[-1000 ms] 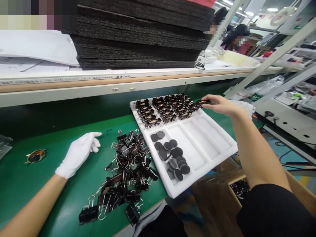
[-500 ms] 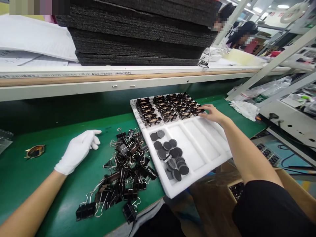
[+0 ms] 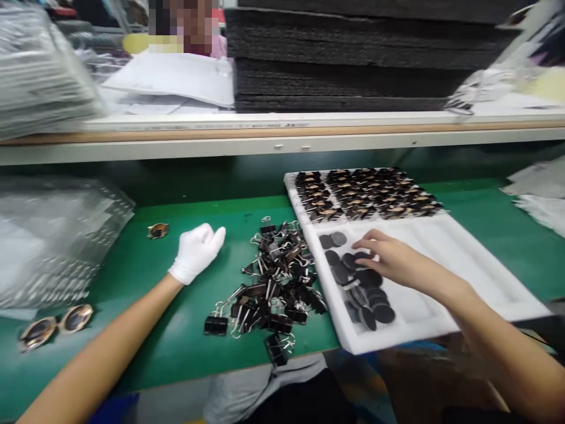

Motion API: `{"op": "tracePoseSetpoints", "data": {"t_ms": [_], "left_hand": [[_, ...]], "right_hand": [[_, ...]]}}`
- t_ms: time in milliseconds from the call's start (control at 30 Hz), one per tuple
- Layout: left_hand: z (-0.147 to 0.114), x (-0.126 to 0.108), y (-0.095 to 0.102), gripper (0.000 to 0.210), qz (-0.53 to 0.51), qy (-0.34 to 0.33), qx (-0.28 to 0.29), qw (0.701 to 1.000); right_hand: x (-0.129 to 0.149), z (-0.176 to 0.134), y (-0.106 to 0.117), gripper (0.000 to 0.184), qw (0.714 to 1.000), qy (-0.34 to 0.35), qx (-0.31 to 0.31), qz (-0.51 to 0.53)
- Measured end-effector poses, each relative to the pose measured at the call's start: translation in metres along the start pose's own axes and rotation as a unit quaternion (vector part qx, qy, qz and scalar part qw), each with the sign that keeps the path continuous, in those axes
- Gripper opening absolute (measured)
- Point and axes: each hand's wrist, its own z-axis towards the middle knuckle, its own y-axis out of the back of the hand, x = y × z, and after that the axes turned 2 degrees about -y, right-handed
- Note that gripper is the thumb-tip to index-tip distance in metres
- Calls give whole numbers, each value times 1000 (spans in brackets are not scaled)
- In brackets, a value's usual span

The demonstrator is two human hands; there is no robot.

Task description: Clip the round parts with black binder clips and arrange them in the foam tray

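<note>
On open table point(image 3: 188, 330), the left hand point(image 3: 197, 253) curls, grip unclear; inside the tray's edge point(image 3: 332, 297), the right hand point(image 3: 392, 259), fingers parted, half-hides discs point(image 3: 384, 313).

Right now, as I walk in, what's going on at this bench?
A person's bare right hand is over the dark discs in a white tray; whether it has gripped one isn't clear. The gloved left hand, fingers curled, is beside a loose heap of binder clips on the green table. More clips fill the tray's far part in rows.
</note>
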Motion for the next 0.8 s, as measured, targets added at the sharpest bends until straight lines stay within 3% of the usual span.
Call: {"op": "tracePoseSetpoints", "data": {"t_ms": [100, 200, 267, 333, 400, 533, 667, 800], "left_hand": [[-16, 21, 34, 51, 79, -47, 20, 996], [-14, 36, 78, 38, 125, 4, -56, 991], [-7, 44, 101, 36, 170, 59, -91, 980], [0, 50, 111, 36, 233, 100, -45, 966], [3, 55, 110, 43, 287, 124, 43, 949], [1, 60, 91, 56, 314, 119, 162, 928], [-2, 51, 76, 55, 288, 85, 197, 933], [-11, 35, 58, 58, 221, 27, 205, 953]], "right_hand": [[-17, 4, -3, 26, 999, -17, 7, 43], [-25, 14, 6, 21, 997, -8, -39, 71], [-10, 23, 13, 25, 993, 16, -105, 51], [21, 34, 17, 32, 987, 49, -151, 40], [62, 45, 18, 38, 983, 78, -145, 75], [141, 67, 9, 40, 971, 111, -39, 208], [191, 93, -6, 39, 924, 120, 96, 351], [225, 122, -24, 22, 892, 116, 129, 418]]}}
